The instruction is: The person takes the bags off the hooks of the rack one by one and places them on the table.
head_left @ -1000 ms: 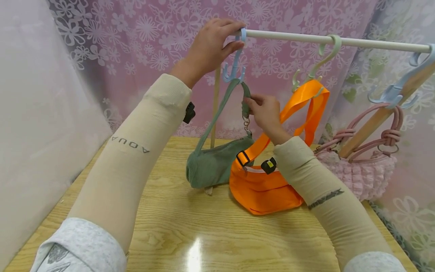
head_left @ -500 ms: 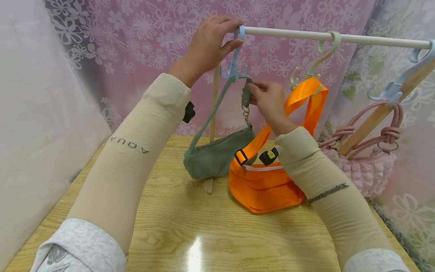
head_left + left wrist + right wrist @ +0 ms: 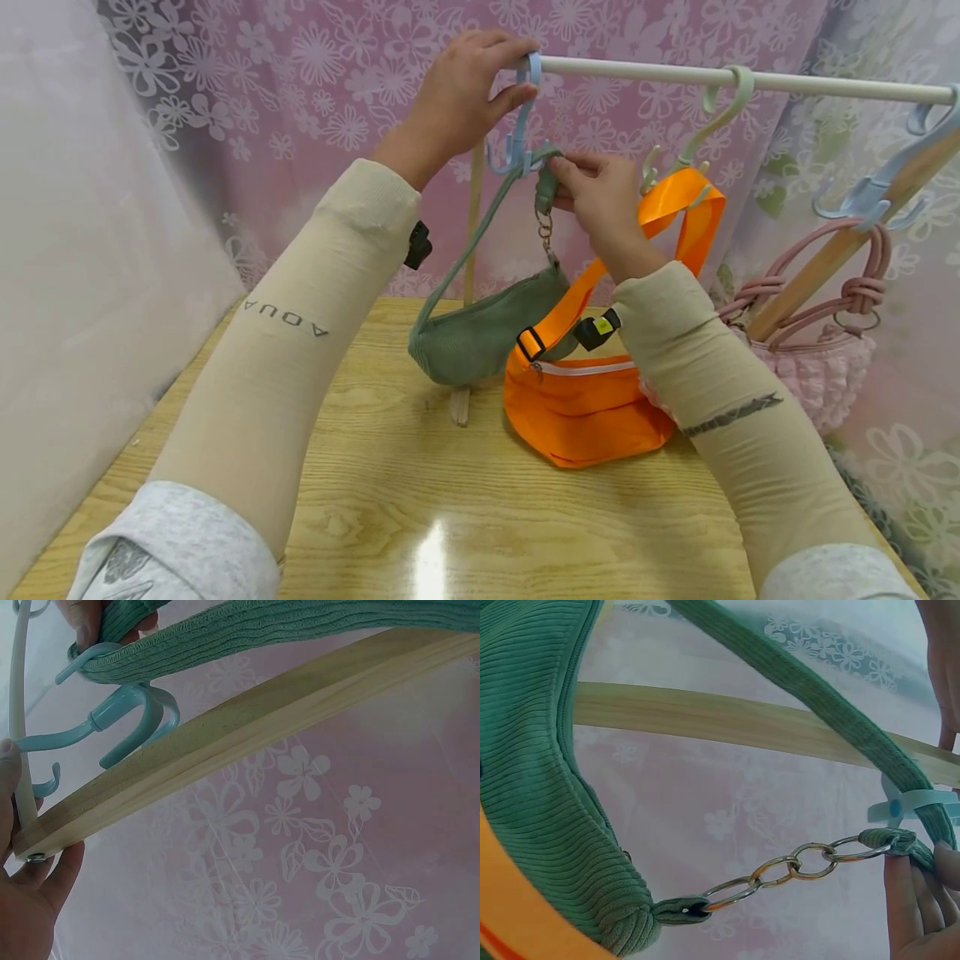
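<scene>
Head view: green bag (image 3: 491,335) below right grip (image 3: 603,196), strap (image 3: 546,192) between fingertips.

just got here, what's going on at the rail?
A person's left hand grips the top of a blue hanger at the end of a white rail. The right hand pinches the strap of a green bag, already hooked on that hanger. An orange bag and a pink bag hang further right.

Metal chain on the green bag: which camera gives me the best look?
The right wrist view: the metal chain appears large, its links distinct. The head view shows it small, just below the right hand; the left wrist view doesn't show it.
</scene>
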Demonstrator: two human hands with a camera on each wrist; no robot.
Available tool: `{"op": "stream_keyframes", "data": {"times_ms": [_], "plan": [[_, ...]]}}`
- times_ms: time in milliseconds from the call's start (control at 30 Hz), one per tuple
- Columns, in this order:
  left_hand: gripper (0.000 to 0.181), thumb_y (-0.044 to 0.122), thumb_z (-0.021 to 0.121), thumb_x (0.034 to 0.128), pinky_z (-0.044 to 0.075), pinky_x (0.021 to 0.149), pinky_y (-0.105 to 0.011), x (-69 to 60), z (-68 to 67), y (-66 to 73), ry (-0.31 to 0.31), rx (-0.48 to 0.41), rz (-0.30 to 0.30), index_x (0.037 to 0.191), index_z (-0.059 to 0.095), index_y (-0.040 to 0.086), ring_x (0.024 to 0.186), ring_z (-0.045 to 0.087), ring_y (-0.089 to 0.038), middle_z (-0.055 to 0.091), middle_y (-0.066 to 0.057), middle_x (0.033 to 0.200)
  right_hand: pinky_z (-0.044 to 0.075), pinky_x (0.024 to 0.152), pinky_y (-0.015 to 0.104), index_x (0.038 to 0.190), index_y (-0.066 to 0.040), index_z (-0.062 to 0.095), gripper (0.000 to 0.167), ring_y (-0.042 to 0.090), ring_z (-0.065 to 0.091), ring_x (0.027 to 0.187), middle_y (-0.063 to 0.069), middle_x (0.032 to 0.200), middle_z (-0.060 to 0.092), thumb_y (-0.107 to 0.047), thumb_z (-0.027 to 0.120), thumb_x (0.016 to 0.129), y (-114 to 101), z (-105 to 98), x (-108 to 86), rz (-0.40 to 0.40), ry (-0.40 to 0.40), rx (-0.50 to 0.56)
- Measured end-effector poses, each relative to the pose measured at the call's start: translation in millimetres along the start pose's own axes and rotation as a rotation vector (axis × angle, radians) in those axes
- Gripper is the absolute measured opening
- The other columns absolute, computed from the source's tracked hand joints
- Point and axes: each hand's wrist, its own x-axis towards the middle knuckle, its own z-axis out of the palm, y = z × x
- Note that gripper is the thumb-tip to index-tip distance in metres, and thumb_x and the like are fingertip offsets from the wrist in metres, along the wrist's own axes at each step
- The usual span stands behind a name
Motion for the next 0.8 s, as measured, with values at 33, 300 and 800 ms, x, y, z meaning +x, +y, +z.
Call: {"op": "stream_keyframes", "data": {"times_ms": [33, 300, 800], "plan": [[0.050, 0.038, 0.054, 0.0977, 0.027, 0.110, -0.021, -0.4, 0.1, 0.0, 0.000, -0.002, 0.000, 0.141, 0.053, 0.012, 0.129, 0.046, -0.019, 0.056, -0.004, 0.134, 0.057, 0.074, 0.027, 0.121, -0.001, 0.068, 0.038, 0.015, 0.073, 0.084, 0.008, 0.101, 0.074, -0.019, 0.071, 0.088, -1.4, 0.0, -0.1, -0.002, -0.001, 0.001], [0.050, 0.038, 0.054, 0.0978, 0.027, 0.111, -0.020, -0.2, -0.6, 0.7, 0.002, -0.001, -0.001, 0.141, 0.052, 0.012, 0.129, 0.046, -0.019, 0.056, -0.004, 0.135, 0.057, 0.073, 0.027, 0.119, 0.000, 0.069, 0.037, 0.014, 0.073, 0.078, 0.006, 0.093, 0.074, -0.017, 0.071, 0.087, -16.5, -0.8, 0.1, 0.008, 0.002, 0.080], [0.050, 0.036, 0.054, 0.0982, 0.027, 0.111, -0.020, -1.5, -1.6, 0.0, -0.010, -0.005, -0.008, 0.142, 0.051, 0.013, 0.130, 0.046, -0.019, 0.054, -0.005, 0.137, 0.057, 0.072, 0.028, 0.112, -0.001, 0.072, 0.032, 0.015, 0.073, 0.080, 0.006, 0.090, 0.075, -0.017, 0.072, 0.084, -36.2, -1.5, -0.5, 0.009, 0.030, 0.146]]}}
